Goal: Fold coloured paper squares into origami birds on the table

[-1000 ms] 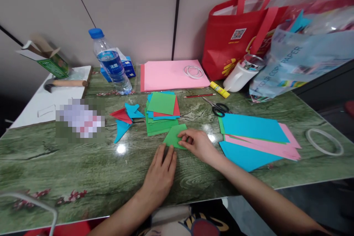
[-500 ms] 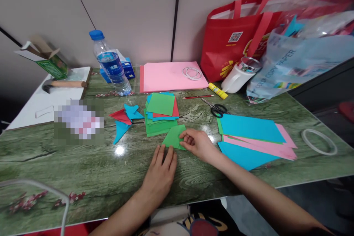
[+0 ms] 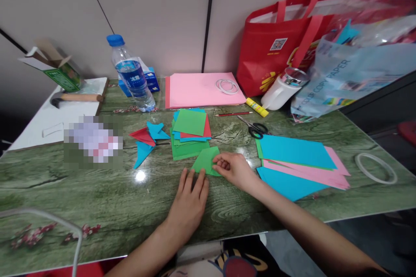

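Observation:
A folded piece of green paper (image 3: 204, 161) lies on the table between my hands, its left end slanting to a point. My left hand (image 3: 188, 202) rests flat with fingers apart, its fingertips at the paper's lower left edge. The fingers of my right hand (image 3: 236, 169) are curled in a pinch at the paper's right edge; the exact grip is partly hidden. Just behind the paper is a stack of green, blue and red paper squares (image 3: 190, 122). To its left lies a folded red and blue paper shape (image 3: 144, 140).
Blue, pink and green paper sheets (image 3: 297, 151) lie on the right, near black-handled scissors (image 3: 256, 130). Behind are a pencil (image 3: 234, 114), a glue stick (image 3: 257, 107), pink paper (image 3: 195, 88), a white mug (image 3: 279, 93) and a water bottle (image 3: 134, 80). A hammer (image 3: 78, 98) lies left.

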### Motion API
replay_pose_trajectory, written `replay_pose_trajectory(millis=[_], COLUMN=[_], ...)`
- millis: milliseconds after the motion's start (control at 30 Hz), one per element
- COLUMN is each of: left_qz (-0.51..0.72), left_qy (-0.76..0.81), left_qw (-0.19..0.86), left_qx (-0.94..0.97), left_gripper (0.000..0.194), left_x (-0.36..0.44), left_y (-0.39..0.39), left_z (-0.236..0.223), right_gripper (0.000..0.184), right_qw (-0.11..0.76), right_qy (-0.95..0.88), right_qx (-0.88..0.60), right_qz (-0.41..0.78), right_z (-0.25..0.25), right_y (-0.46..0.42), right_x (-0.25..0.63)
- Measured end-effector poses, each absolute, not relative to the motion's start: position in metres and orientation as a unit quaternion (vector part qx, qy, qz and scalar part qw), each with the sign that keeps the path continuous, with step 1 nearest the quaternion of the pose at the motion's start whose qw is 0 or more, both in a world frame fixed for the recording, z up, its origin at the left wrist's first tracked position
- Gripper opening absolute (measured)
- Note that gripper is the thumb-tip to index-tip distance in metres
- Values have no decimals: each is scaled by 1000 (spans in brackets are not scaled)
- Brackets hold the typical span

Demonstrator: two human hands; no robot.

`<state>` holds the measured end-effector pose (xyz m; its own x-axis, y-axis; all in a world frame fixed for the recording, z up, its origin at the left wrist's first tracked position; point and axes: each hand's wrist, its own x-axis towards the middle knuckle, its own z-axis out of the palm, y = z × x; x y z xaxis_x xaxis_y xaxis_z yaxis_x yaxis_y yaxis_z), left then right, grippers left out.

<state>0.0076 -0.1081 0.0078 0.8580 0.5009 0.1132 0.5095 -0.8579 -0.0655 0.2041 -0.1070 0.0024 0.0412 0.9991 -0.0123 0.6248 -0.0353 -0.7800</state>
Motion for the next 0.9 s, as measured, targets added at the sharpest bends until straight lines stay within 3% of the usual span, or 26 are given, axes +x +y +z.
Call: replay_pose_trajectory(millis=[467,600,767,900], left_qz=[-46,-44,-17,8], left_qy=[-269,-281,-277,-273], left_qw=[73,62,59,78], left_qx=[-959,-957,-959,-959], left_gripper=[40,40,63,68], left_x=[8,9,12,12], left_y=[-110,-109,-112,-117], left_z=[9,10,15,18], right_gripper=[3,7,13,15], right_qw=[238,163,14,-14], right_qy=[-619,-671,-711,-756], right_qx=[-683,-679,-688,-632], right_qz=[305,249,144,169], right_z=[14,27,51,60], right_y=[-100,-102,-99,-93], right_x=[200,197,188,182])
